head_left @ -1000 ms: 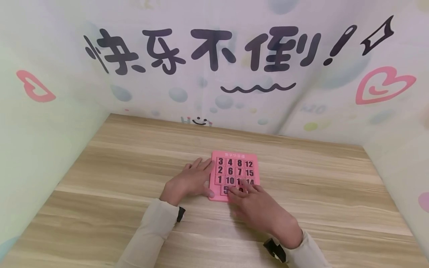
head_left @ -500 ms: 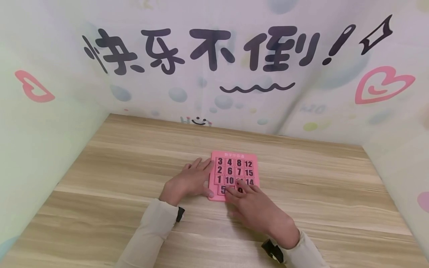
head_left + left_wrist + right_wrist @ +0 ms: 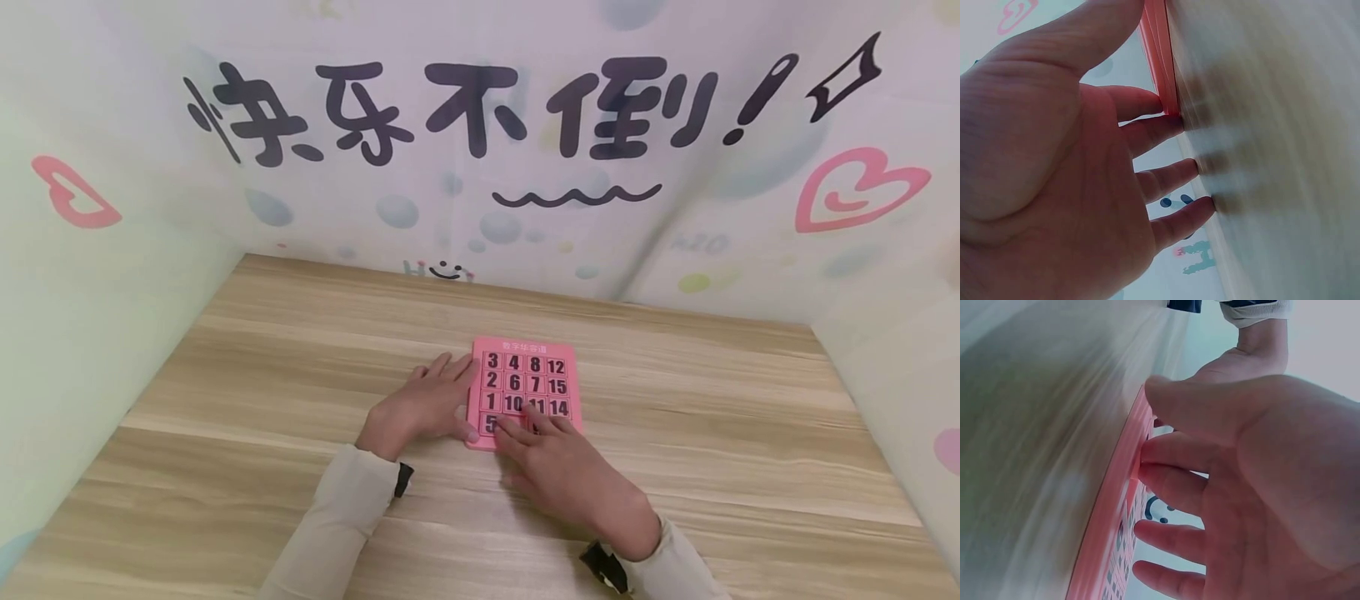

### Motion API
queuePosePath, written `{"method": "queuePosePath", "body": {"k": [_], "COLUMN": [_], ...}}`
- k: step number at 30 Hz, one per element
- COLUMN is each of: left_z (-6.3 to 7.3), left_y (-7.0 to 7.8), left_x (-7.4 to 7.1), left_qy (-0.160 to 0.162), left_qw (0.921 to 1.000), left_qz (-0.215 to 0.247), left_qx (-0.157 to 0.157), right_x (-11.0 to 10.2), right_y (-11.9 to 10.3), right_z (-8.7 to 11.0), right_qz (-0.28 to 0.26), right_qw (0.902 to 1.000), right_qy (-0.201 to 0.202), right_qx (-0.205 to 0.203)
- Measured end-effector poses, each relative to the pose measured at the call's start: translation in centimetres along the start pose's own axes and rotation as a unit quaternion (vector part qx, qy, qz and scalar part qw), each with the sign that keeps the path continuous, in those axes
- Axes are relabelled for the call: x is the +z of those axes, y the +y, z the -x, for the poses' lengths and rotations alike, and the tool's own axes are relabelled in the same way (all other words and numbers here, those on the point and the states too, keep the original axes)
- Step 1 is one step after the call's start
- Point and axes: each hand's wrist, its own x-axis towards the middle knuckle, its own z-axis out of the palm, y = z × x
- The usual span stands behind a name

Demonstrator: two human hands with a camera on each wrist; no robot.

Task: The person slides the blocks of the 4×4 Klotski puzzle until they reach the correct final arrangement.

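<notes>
Pink number-tile puzzle (image 3: pixel 524 383) flat on wood-grain table (image 3: pixel 262 375), left hand (image 3: pixel 427 404) loosely extended against its left edge, right hand (image 3: pixel 566 467) with fingers outstretched on lower tiles (image 3: pixel 490 423), neither grasping.

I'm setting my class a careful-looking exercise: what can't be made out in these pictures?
Head view: on the pink sliding number puzzle, the bottom row right of the 5 tile is mostly hidden by the right hand.
Head view: left sleeve and right sleeve are cut off by the bottom edge.
Left wrist view: puzzle edge-on, numbers out of sight, cut off by the top edge.
Right wrist view: numbers too slanted to read surely.
</notes>
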Motion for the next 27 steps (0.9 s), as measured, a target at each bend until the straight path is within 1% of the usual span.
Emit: {"method": "queuePosePath", "body": {"k": [6,13,17,21,24,27], "left_z": [0.0,0.1,0.3,0.3,0.3,0.2], "left_y": [0.0,0.0,0.1,0.1,0.1,0.0], "left_x": [-0.1,-0.1,-0.2,-0.3,-0.3,-0.2], "left_qy": [0.0,-0.002,-0.001,-0.002,-0.002,-0.003], "left_qw": [1.0,1.0,1.0,0.9999,0.9999,0.9999], "left_qz": [-0.005,0.004,0.006,0.011,0.014,0.016], "left_qx": [0.001,-0.002,-0.004,-0.005,-0.004,-0.004], "right_x": [0.1,0.0,-0.4,-0.8,-1.0,-1.2], "right_y": [-0.1,0.4,0.9,1.6,1.9,2.1], "right_z": [0.0,0.1,0.1,0.2,0.4,0.9], "right_qz": [-0.001,0.007,0.019,0.018,0.009,0.013], "right_qw": [1.0,1.0,0.9996,0.9989,0.999,0.9993], "right_qy": [-0.004,-0.002,0.022,0.043,0.04,0.03], "right_qx": [-0.002,0.0,0.001,0.008,0.018,0.02]}}
